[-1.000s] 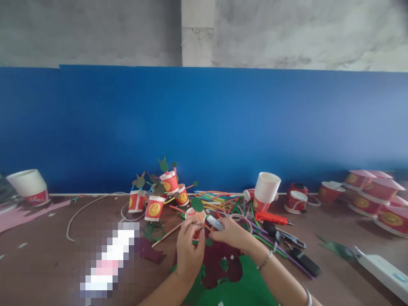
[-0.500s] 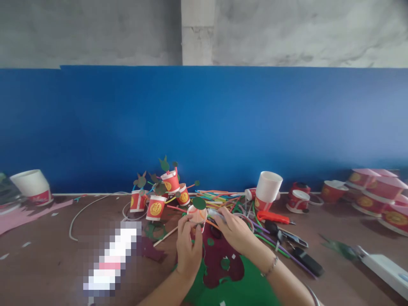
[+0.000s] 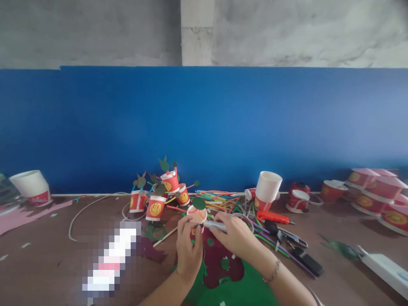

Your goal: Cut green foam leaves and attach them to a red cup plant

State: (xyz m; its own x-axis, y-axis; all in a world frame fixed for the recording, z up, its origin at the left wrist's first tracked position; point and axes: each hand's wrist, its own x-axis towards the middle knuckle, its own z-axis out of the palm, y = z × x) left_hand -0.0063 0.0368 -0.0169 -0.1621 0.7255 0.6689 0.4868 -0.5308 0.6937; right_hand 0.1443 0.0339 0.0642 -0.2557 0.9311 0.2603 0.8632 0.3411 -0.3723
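Observation:
My left hand (image 3: 188,246) is closed round the side of a small red-and-white paper cup (image 3: 196,214). A dark green paper disc (image 3: 199,203) stands up at the cup's rim, and orange stripes show inside it. Between the fingers of my right hand (image 3: 234,231) lies a slim, whitish-grey, pen-like tool (image 3: 214,225). Its tip points left and meets a small dark spot by my left thumb; I cannot make out what that spot is. Beneath both hands are maroon paper (image 3: 223,272) with round holes and a green sheet (image 3: 242,293).
Decorated paper cups (image 3: 156,208) stand at the back left, beside many coloured straws (image 3: 219,197). To the right are stacked white cups (image 3: 267,189), an orange-red cutter (image 3: 274,217), keys (image 3: 280,233) and a stapler-like white tool (image 3: 382,265). Pink-topped cups (image 3: 385,191) stand far right.
My right hand has shifted slightly, bringing the pen-like tool from a raised slant to nearly level, its tip now at the cup near my left thumb. My left hand and the cup stay put.

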